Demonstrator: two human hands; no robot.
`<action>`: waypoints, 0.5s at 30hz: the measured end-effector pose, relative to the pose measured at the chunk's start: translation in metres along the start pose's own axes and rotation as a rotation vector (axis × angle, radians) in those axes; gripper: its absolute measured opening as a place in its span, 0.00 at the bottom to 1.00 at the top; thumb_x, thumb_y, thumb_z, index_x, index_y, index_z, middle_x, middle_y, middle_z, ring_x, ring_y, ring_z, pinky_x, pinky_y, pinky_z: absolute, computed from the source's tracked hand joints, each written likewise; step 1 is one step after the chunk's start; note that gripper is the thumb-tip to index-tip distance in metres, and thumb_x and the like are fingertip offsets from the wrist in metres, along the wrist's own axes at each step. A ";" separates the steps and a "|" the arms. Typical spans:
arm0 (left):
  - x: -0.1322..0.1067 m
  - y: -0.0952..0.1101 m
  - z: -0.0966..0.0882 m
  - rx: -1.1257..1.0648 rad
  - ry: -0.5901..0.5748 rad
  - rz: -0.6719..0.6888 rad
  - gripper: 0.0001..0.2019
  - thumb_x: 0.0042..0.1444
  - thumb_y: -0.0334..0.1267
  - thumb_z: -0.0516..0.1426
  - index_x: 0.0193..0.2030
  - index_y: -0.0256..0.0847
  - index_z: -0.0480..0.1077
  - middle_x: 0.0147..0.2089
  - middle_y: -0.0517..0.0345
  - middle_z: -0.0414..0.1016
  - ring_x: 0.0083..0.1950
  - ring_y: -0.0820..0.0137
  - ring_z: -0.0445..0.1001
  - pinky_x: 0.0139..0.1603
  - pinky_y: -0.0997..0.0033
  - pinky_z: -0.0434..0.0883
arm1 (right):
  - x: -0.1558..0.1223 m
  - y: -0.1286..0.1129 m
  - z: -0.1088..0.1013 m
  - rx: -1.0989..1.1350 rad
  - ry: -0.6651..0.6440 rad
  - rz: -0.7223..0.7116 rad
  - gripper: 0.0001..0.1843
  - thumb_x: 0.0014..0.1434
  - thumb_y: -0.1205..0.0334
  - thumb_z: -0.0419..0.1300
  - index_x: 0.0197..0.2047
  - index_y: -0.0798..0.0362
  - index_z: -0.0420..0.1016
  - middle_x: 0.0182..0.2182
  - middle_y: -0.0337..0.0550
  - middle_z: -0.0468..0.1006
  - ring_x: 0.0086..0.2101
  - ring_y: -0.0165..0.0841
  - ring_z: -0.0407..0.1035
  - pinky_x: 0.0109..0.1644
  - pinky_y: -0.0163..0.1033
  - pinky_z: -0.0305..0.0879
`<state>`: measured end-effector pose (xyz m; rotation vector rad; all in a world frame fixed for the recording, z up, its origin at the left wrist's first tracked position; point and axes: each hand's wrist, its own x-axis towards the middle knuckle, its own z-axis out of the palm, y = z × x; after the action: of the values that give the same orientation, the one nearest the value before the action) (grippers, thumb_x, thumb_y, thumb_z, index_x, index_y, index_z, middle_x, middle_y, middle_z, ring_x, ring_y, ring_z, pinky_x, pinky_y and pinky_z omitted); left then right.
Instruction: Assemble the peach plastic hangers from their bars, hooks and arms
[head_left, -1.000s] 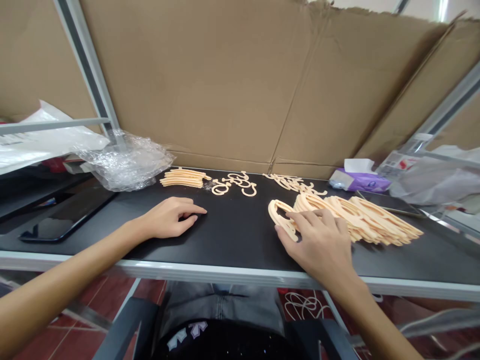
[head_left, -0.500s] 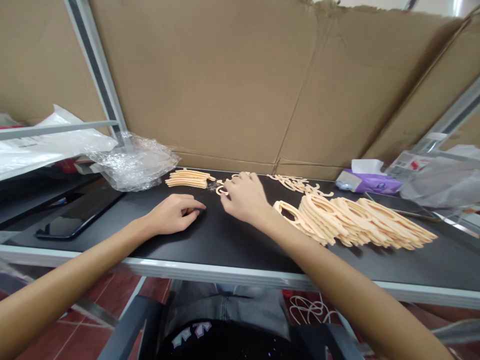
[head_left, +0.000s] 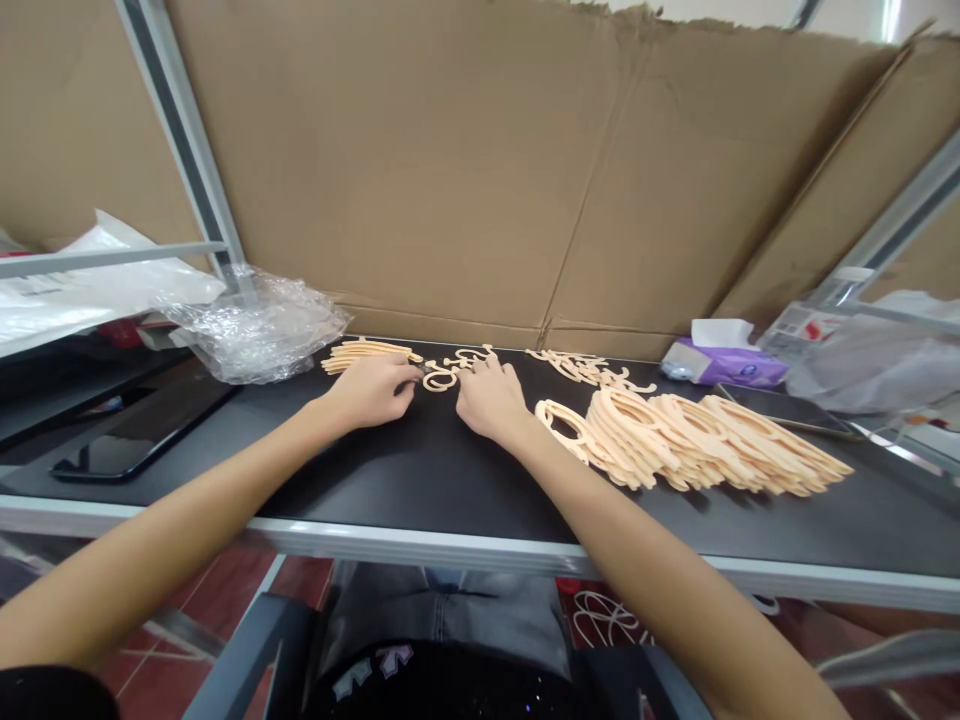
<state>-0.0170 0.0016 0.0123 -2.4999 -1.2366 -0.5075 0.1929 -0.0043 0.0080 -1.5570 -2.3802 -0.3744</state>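
My left hand [head_left: 375,390] is closed at the back middle of the table, its fingertips by a beige piece with a ring-shaped end [head_left: 440,381]. A small dark bit shows at those fingertips, too blurred to name. My right hand [head_left: 491,397] has its fingers bent down on the right side of the same beige piece, gripping it as far as I can see. Thin curved beige bits [head_left: 474,352] lie just behind the right fingers. Left of them is a stack of long, slightly curved beige strips [head_left: 360,352], partly behind my left hand.
At right lies a large fanned pile of beige pieces with oval openings [head_left: 637,430]. Behind it are loose hook-shaped pieces [head_left: 589,370] and a purple tissue pack [head_left: 731,362]. Clear plastic wrap [head_left: 262,325] and a dark phone-like slab [head_left: 142,430] lie left. Cardboard [head_left: 420,170] walls the back.
My left hand has moved forward and right, up to the ring-ended piece. My right hand has drawn back slightly, uncovering the ring and the curved bits. The view has shifted a little.
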 end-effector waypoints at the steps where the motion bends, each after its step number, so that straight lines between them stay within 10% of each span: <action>1: 0.002 -0.001 0.000 -0.013 0.019 -0.022 0.19 0.61 0.34 0.49 0.52 0.40 0.77 0.46 0.49 0.79 0.47 0.60 0.77 0.50 0.62 0.72 | 0.000 0.000 0.001 0.016 -0.014 -0.012 0.21 0.66 0.67 0.47 0.53 0.61 0.77 0.52 0.62 0.77 0.56 0.51 0.63 0.56 0.52 0.56; 8: -0.017 -0.058 0.003 -0.004 -0.001 -0.254 0.13 0.51 0.32 0.53 0.43 0.37 0.74 0.46 0.44 0.75 0.49 0.54 0.74 0.51 0.57 0.72 | -0.002 -0.010 0.006 0.114 -0.035 -0.133 0.20 0.70 0.60 0.48 0.53 0.52 0.79 0.52 0.56 0.75 0.55 0.48 0.63 0.58 0.52 0.57; 15: -0.015 -0.071 0.018 0.021 -0.021 -0.161 0.18 0.56 0.40 0.53 0.52 0.38 0.72 0.53 0.41 0.73 0.55 0.51 0.70 0.60 0.50 0.67 | -0.004 -0.013 0.002 0.227 0.004 -0.162 0.14 0.66 0.63 0.54 0.44 0.52 0.82 0.49 0.52 0.76 0.53 0.42 0.63 0.59 0.48 0.56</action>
<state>-0.0790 0.0399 -0.0018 -2.4064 -1.4514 -0.5054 0.1822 -0.0124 0.0035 -1.2684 -2.4547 -0.1320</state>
